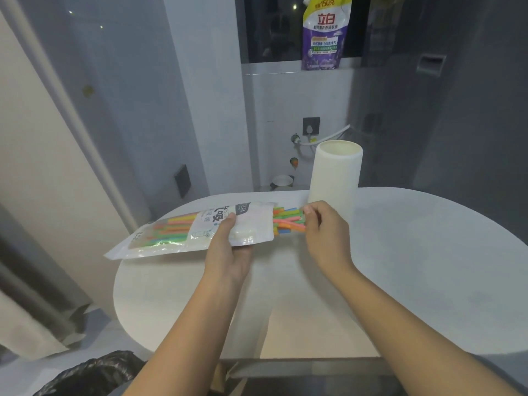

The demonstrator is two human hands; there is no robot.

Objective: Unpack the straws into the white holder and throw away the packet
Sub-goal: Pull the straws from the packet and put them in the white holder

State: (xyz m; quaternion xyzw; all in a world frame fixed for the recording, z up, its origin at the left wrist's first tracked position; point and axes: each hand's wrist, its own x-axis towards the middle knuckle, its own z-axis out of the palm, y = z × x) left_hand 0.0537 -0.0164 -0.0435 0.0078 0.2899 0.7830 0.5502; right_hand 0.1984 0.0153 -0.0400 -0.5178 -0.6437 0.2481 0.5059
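A flat white packet (177,232) with a clear window lies sideways above the round white table (414,267), held near its open end by my left hand (228,247). Colourful straws (287,221) stick out of the packet's right end. My right hand (325,232) pinches the tips of those straws. The white cylindrical holder (335,172) stands upright on the table just behind my right hand, its top open and nothing showing above its rim.
A black bin bag (91,375) sits on the floor at the lower left, below the table's edge. A purple detergent pouch (324,32) stands on the window ledge behind. A curtain (34,310) hangs at the left.
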